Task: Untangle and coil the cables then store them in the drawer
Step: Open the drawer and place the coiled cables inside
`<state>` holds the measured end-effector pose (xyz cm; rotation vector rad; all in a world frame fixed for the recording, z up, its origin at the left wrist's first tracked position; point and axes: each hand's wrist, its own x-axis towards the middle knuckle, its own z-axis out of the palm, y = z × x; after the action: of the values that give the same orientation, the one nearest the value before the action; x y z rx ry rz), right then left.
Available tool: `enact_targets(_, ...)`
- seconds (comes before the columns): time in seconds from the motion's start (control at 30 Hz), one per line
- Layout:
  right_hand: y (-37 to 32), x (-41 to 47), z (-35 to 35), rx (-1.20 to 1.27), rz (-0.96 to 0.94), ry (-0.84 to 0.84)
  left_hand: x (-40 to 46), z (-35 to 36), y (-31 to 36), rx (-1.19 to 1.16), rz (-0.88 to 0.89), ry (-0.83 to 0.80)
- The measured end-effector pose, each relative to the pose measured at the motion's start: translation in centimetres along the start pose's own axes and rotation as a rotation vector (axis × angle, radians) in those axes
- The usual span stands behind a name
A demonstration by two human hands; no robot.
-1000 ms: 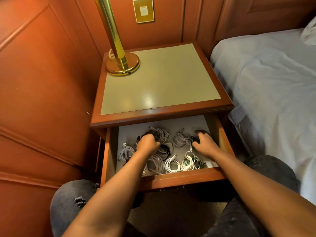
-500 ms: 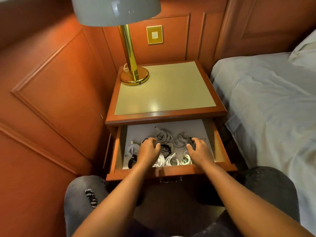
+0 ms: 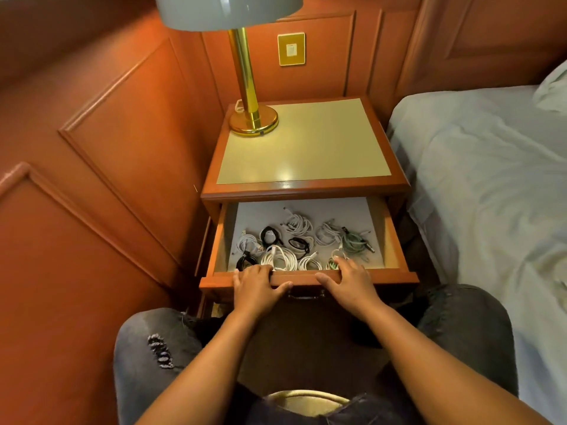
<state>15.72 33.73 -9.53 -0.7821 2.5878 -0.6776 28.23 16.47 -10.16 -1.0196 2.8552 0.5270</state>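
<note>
Both bare forearms are extended forward, side by side. The left hand (image 3: 256,288) and the right hand (image 3: 349,283) are laid palm-down, fingers curled forward and thumbs turned inward.
</note>
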Motion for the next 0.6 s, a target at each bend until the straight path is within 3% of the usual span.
enact_targets(0.23,0.3,0.0,2.1,-0.18,-0.023,0.036,0.4,0.6,-1.2,0.007,0.081,-0.027)
enact_targets(0.6,1.0,0.5,2.7,-0.142,-0.048,0.064,0.3,1.2,-1.2,-0.022,0.077,0.025)
